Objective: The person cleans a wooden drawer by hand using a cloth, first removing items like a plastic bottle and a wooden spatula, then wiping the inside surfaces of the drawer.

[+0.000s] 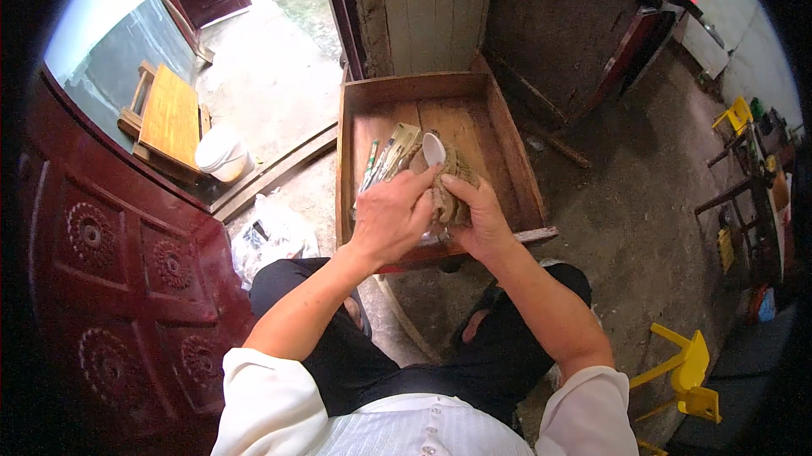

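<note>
Both hands are over a wooden drawer (415, 78) that lies in front of my knees. My left hand (393, 208) has its fingers on a white spoon (434, 149), bowl pointing away from me, at the edge of a brown cloth (453, 196). Bunched cloth sits in my right hand (482, 215), whose thumb presses on its top. Several pens (374, 167) and other slim items lie in the drawer left of the cloth. The spoon's handle is hidden by my fingers.
A plastic bag (273, 237) lies left of the drawer, with a white bucket (223, 154) and a wooden board (169, 118) beyond the door sill. A dark red carved door (127, 265) stands at the left. Yellow chair (690, 364) at the lower right.
</note>
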Tool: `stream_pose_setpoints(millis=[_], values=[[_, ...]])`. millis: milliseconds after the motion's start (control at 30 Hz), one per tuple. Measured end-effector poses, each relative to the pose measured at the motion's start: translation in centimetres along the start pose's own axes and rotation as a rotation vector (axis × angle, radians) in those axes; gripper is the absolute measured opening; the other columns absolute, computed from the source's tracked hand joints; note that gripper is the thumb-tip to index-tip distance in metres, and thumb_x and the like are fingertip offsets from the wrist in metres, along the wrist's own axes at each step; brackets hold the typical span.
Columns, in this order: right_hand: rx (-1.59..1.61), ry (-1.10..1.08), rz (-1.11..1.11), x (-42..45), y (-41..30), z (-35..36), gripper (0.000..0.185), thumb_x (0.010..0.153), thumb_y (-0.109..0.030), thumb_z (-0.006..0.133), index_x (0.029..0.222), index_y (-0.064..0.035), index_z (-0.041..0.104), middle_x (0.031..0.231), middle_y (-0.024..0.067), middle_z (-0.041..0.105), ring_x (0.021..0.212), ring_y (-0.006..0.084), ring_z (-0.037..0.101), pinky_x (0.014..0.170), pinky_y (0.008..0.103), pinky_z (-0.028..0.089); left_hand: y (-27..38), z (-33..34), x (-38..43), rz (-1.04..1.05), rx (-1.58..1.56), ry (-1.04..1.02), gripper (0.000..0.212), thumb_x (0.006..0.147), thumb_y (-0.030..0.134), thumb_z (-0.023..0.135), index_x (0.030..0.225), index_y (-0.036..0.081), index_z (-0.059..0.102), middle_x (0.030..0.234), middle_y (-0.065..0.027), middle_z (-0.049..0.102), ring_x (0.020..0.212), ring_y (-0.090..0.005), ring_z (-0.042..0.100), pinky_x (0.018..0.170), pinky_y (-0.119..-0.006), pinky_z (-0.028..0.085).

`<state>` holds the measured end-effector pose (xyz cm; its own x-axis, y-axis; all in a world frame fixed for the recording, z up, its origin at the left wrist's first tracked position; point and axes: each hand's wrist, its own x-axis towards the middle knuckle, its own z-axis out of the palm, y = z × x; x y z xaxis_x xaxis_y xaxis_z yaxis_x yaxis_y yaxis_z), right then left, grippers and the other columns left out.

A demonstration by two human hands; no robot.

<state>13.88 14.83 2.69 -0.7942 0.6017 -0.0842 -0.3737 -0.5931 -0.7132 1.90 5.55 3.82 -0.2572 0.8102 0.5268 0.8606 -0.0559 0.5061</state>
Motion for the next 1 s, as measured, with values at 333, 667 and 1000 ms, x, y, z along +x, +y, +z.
stream_pose_setpoints(millis=[333, 667, 1000], values=[[-0.251, -0.027, 0.003, 0.5, 1.6, -0.6, 0.030, 0.084, -0.015, 0.062, 0.109, 0.0001, 0.054, 0.095, 0.0053, 0.059, 0.081, 0.0129, 0.057, 0.073, 0.0293, 0.049, -0.7, 0.6, 0.7, -0.296, -0.332, 0.244, 0.017, 0.081, 0.013, 0.063, 0.092, 0.001, 0.061, 0.080, -0.0043, 0.053, 0.070, -0.0131, 0.051, 0.063, -0.026, 0.041], [-0.402, -0.076, -0.091, -0.2, 1.6, 0.4, 0.031, 0.082, -0.013, 0.064, 0.108, 0.0005, 0.056, 0.093, 0.0046, 0.061, 0.082, 0.0135, 0.057, 0.076, 0.0287, 0.047, -0.2, 0.8, 0.7, -0.403, -0.855, 0.161, 0.025, 0.090, 0.010, 0.054, 0.111, -0.002, 0.052, 0.096, -0.0069, 0.064, 0.078, -0.0090, 0.059, 0.075, -0.025, 0.046], [-0.613, 0.046, -0.325, -0.1, -0.5, 0.2, 0.040, 0.084, -0.017, 0.064, 0.117, 0.0022, 0.051, 0.108, 0.0099, 0.060, 0.098, 0.0196, 0.057, 0.088, 0.0308, 0.044, -1.1, -1.2, 0.6, -0.746, -1.078, -0.030, 0.019, 0.093, 0.014, 0.046, 0.109, 0.002, 0.048, 0.077, -0.0060, 0.057, 0.058, -0.0139, 0.059, 0.052, -0.027, 0.052]])
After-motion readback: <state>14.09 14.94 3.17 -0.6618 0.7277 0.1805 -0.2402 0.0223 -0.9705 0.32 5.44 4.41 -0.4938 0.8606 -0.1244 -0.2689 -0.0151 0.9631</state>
